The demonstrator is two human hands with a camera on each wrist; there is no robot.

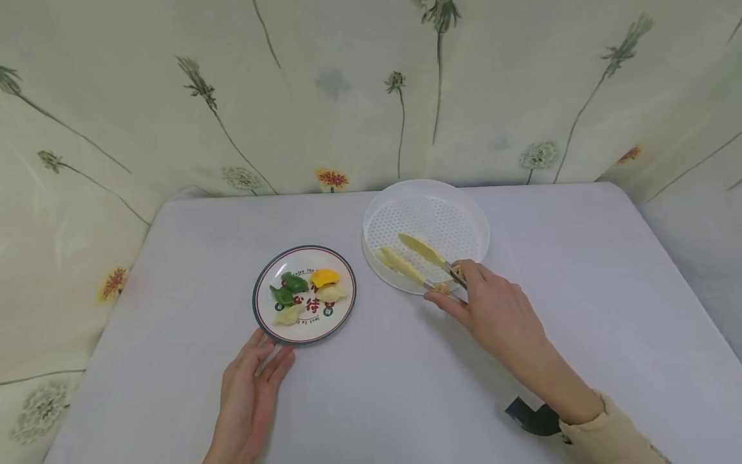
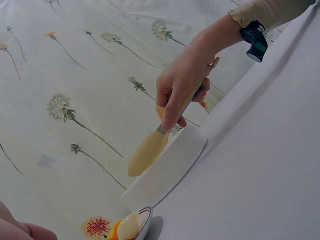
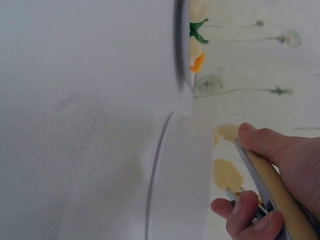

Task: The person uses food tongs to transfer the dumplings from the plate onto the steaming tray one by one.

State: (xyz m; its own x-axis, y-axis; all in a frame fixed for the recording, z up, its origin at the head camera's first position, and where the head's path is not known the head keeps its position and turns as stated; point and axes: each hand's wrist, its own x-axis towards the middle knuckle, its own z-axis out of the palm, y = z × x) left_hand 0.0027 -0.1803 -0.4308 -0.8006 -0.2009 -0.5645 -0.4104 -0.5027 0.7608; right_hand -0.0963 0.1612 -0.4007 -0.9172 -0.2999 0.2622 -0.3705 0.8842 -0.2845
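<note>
dumplings (image 1: 294, 282): on plate (image 1: 339, 319) | perforated tray (image 1: 417, 206): right of plate | right hand (image 1: 504, 312): grasping yellow-tipped tongs (image 1: 422, 249) | left hand (image 1: 249, 390): relaxed, touching plate's near rim

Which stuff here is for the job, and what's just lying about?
Seems part of the job:
tongs, held by the right fingers
white tray with holes
plate
dumpling-like pieces on the plate

Probably just around:
flowery backdrop
white tablecloth
dark gadget at the right wrist

Flower-printed backdrop (image 1: 348, 109) behind white table (image 1: 371, 393)
</note>
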